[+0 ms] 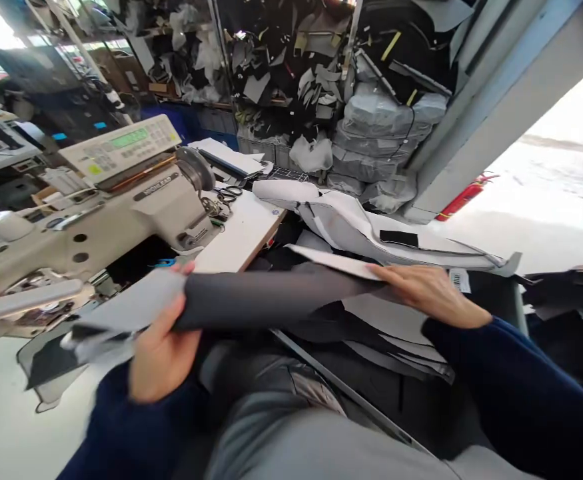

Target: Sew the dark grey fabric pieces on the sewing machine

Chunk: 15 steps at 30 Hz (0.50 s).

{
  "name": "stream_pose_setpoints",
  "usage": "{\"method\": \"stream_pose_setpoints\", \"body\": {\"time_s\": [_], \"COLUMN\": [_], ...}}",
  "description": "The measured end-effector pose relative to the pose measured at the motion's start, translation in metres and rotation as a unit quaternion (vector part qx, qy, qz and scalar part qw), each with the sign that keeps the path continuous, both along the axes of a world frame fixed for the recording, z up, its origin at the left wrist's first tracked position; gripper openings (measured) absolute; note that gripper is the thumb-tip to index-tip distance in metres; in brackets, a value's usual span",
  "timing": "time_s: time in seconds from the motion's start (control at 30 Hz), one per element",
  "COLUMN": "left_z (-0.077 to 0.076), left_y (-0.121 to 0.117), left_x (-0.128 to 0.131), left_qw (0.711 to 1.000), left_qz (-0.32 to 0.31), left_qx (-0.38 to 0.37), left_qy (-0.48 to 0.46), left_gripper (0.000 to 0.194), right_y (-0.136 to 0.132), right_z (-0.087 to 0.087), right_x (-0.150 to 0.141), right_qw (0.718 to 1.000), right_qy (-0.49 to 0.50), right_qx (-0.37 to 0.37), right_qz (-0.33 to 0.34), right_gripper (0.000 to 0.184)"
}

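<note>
A long dark grey fabric panel (251, 300) stretches between my two hands, above my lap. My left hand (164, 350) is closed round its left end, where light grey pieces (131, 300) also stick out toward the sewing machine (166, 207). At the right end my right hand (434, 293) is closed, fingers pinching the panel's edge and a pale flap (328, 259). Whether flap and panel are one piece, I cannot tell. Below my right hand lies a stack of cut fabric pieces (396, 327), dark on some faces and light grey on others.
A white worktable (244, 223) carries the machine, with scissors (230, 193) behind it. A sewn light grey cover (341, 223) lies beyond my hands. Shelves behind hold scraps and wrapped bundles (381, 133). A pillar (496, 100) and a red fire extinguisher (464, 198) stand at the right.
</note>
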State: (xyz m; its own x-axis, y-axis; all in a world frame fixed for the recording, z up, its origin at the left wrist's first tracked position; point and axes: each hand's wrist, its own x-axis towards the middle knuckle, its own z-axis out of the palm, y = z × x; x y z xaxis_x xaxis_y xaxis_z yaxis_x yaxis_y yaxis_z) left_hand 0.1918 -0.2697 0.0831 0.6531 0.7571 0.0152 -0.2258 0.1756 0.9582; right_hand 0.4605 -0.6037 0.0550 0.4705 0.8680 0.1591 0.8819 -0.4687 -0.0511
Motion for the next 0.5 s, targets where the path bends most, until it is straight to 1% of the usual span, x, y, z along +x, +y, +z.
{"method": "stream_pose_setpoints", "body": {"time_s": [0.07,0.1,0.13,0.17,0.2,0.23,0.27,0.3,0.33,0.37,0.4,0.43,0.47,0.5], "left_z": [-0.016,-0.028,-0.044,-0.064,-0.087,-0.111,-0.136,-0.159,-0.179,-0.195,-0.207,-0.213,-0.215,-0.214], "left_y": [-0.019,-0.027,-0.035,-0.040,-0.043,-0.044,-0.043,-0.041,-0.039,-0.038,-0.037,-0.037,-0.039,-0.041], "left_x": [0.062,0.087,0.108,0.123,0.133,0.138,0.140,0.139,0.136,0.134,0.133,0.134,0.137,0.142], "left_qw": [0.998,0.996,0.995,0.994,0.993,0.986,0.974,0.957,0.938,0.922,0.909,0.901,0.897,0.897], "left_qz": [-0.029,-0.038,-0.041,-0.038,-0.034,-0.034,-0.046,-0.072,-0.107,-0.144,-0.179,-0.207,-0.229,-0.242], "left_qx": [-0.042,-0.062,-0.080,-0.097,-0.116,-0.139,-0.163,-0.179,-0.186,-0.183,-0.175,-0.166,-0.157,-0.146], "left_qy": [-0.038,-0.051,-0.050,-0.029,0.017,0.080,0.151,0.217,0.271,0.310,0.333,0.343,0.343,0.340], "left_gripper": [0.049,0.054,0.057,0.059,0.060,0.063,0.066,0.072,0.079,0.088,0.097,0.105,0.110,0.112], "right_y": [-0.065,-0.092,-0.112,-0.124,-0.130,-0.129,-0.124,-0.116,-0.109,-0.103,-0.101,-0.101,-0.103,-0.105], "right_z": [-0.010,-0.019,-0.032,-0.049,-0.070,-0.095,-0.121,-0.148,-0.172,-0.192,-0.207,-0.216,-0.219,-0.218], "right_x": [0.014,0.014,0.011,0.004,-0.004,-0.014,-0.023,-0.031,-0.038,-0.042,-0.044,-0.045,-0.043,-0.039], "right_qw": [0.995,0.992,0.991,0.990,0.991,0.990,0.987,0.979,0.970,0.963,0.960,0.958,0.959,0.960], "right_qy": [-0.045,-0.057,-0.056,-0.045,-0.025,0.004,0.047,0.086,0.115,0.136,0.145,0.148,0.148,0.148], "right_qx": [-0.013,-0.011,-0.014,-0.021,-0.037,-0.060,-0.100,-0.140,-0.168,-0.182,-0.188,-0.188,-0.184,-0.184], "right_qz": [-0.084,-0.110,-0.124,-0.128,-0.129,-0.129,-0.121,-0.120,-0.133,-0.142,-0.150,-0.156,-0.158,-0.151], "right_gripper": [0.050,0.050,0.048,0.047,0.046,0.048,0.052,0.058,0.060,0.059,0.055,0.051,0.046,0.041]}}
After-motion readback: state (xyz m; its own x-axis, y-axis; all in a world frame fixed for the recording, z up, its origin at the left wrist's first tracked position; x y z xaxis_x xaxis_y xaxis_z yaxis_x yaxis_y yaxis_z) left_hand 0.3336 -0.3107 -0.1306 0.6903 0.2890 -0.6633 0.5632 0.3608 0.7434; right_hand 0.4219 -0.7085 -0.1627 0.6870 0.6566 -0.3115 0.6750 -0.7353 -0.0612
